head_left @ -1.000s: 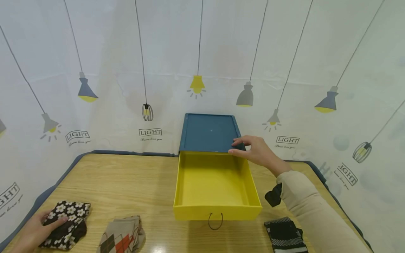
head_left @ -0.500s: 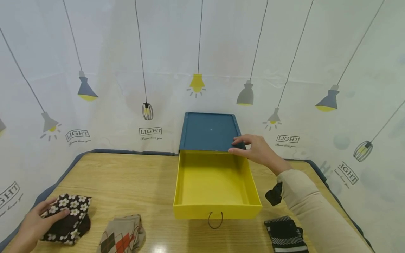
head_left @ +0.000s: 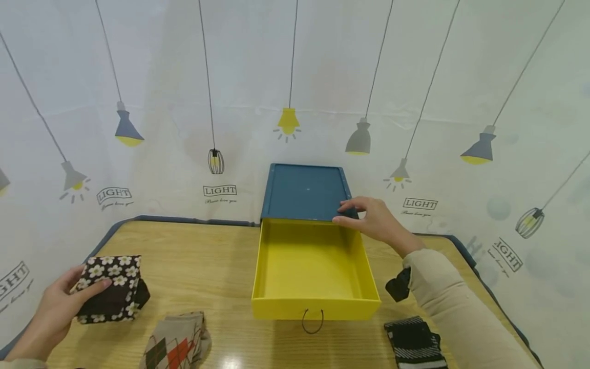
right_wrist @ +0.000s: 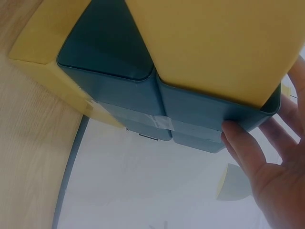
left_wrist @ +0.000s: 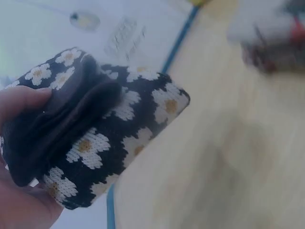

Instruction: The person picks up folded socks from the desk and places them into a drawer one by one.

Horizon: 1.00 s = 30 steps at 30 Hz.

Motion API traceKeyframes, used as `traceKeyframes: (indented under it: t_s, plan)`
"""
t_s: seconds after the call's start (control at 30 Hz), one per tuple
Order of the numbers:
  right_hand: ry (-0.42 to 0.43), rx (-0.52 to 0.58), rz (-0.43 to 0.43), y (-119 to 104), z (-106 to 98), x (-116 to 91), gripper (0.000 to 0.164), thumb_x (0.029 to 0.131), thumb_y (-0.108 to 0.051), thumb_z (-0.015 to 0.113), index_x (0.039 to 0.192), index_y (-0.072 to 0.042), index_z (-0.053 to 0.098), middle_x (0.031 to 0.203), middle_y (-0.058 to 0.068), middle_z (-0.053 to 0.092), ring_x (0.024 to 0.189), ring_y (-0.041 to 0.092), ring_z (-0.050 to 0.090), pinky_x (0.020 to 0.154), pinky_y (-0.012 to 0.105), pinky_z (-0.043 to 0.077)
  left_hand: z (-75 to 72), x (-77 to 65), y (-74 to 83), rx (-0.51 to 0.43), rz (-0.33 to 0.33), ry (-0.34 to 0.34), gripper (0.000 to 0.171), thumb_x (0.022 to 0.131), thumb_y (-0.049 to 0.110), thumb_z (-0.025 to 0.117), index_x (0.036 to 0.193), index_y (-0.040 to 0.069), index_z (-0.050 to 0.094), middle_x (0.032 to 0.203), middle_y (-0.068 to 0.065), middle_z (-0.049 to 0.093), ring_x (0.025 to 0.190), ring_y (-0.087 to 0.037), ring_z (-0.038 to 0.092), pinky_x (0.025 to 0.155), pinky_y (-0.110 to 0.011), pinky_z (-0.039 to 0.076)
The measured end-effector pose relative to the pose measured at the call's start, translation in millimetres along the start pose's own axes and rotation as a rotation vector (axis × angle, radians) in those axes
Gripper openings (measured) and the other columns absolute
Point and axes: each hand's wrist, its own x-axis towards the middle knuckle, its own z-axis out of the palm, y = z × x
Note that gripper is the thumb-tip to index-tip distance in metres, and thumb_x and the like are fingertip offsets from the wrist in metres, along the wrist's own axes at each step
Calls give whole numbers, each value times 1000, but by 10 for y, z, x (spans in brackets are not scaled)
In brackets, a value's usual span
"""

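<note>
In the head view my left hand (head_left: 62, 302) holds a folded pair of black socks with white daisies (head_left: 112, 287) above the left of the table. The left wrist view shows the plain dark fold of these daisy socks (left_wrist: 128, 109) beside my thumb. My right hand (head_left: 371, 218) grips the top right front corner of a blue drawer box (head_left: 306, 192), with a yellow drawer (head_left: 313, 266) pulled out towards me and nothing in it. In the right wrist view one fingertip (right_wrist: 236, 131) lies against the box's taped side; the other fingers are partly hidden behind it.
Folded beige argyle socks (head_left: 177, 343) lie at the table's front, left of the drawer. Black and grey patterned socks (head_left: 415, 341) lie to its right, near my right sleeve (head_left: 461, 302). A lamp-printed white sheet (head_left: 184, 102) rises behind the wooden table (head_left: 193, 266).
My left hand has lifted the daisy socks and brought them forward and slightly right. My right hand, the drawer box and the other socks have stayed put.
</note>
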Motion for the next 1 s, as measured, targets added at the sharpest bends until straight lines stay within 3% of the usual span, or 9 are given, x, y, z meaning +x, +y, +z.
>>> traceKeyframes:
  t_s: [0.1, 0.17, 0.23, 0.37, 0.5, 0.53, 0.57, 0.73, 1.0]
  plan:
    - [4, 7, -5, 7, -1, -9, 33, 80, -28, 66, 102, -4, 65, 118, 15, 55, 106, 32, 50, 88, 44, 42, 82, -164, 281, -188, 111, -84, 58, 84, 24, 61, 132, 30, 30, 127, -2, 41, 104, -10, 51, 78, -33, 49]
    - [2, 12, -8, 9, 1, -9, 33, 80, -28, 66, 102, -4, 65, 118, 15, 55, 106, 32, 50, 87, 43, 42, 147, -257, 440, -315, 173, -128, 44, 84, 14, 61, 118, 31, 40, 105, 14, 48, 80, 5, 54, 63, -22, 51]
    - [-1, 14, -11, 10, 5, -8, 33, 80, -28, 66, 102, -4, 65, 118, 15, 55, 106, 32, 50, 87, 43, 42, 216, -344, 595, -393, 220, -173, 41, 84, 7, 60, 113, 29, 41, 100, 18, 49, 80, 4, 56, 63, -21, 51]
    - [-5, 15, -15, 3, 12, -4, 33, 80, -28, 66, 102, -4, 65, 118, 14, 55, 106, 31, 50, 88, 42, 43, 349, -444, 828, -263, 278, -192, 44, 87, 11, 58, 121, 30, 38, 130, 4, 38, 112, -3, 44, 81, -24, 47]
    - [-8, 21, -19, -9, 22, 11, 33, 80, -29, 66, 102, -5, 65, 118, 14, 55, 106, 31, 50, 88, 42, 43, 458, -520, 1082, -134, 307, -176, 48, 87, 19, 58, 125, 34, 34, 147, -3, 2, 133, -21, -2, 103, -49, 15]
    - [-9, 23, -19, -11, 23, 14, 33, 80, -30, 66, 102, -5, 65, 118, 13, 55, 105, 31, 51, 88, 42, 43, 487, -534, 1148, -153, 335, -181, 46, 86, 16, 59, 124, 31, 37, 146, -5, 11, 133, -22, 8, 102, -47, 21]
    - [-8, 22, -21, -12, 24, 17, 33, 80, -30, 66, 102, -6, 65, 118, 13, 55, 105, 30, 51, 87, 42, 43, 519, -577, 1231, -159, 353, -189, 46, 87, 16, 58, 123, 32, 37, 146, -3, 9, 133, -21, 0, 102, -53, 12]
    - [-6, 17, -21, -4, 10, 12, 33, 79, -30, 66, 102, -6, 65, 118, 13, 55, 104, 30, 51, 87, 42, 43, 686, -738, 1647, -205, 500, -276, 43, 84, 5, 60, 120, 20, 43, 118, 4, 43, 103, -5, 49, 78, -25, 48]
    - [-2, 17, -6, 21, -12, 1, 33, 79, -31, 67, 101, -6, 65, 118, 13, 55, 105, 31, 51, 87, 43, 43, 966, -925, 2314, -227, 574, -394, 39, 83, 6, 61, 117, 17, 43, 109, -6, 45, 92, -14, 55, 70, -28, 51]
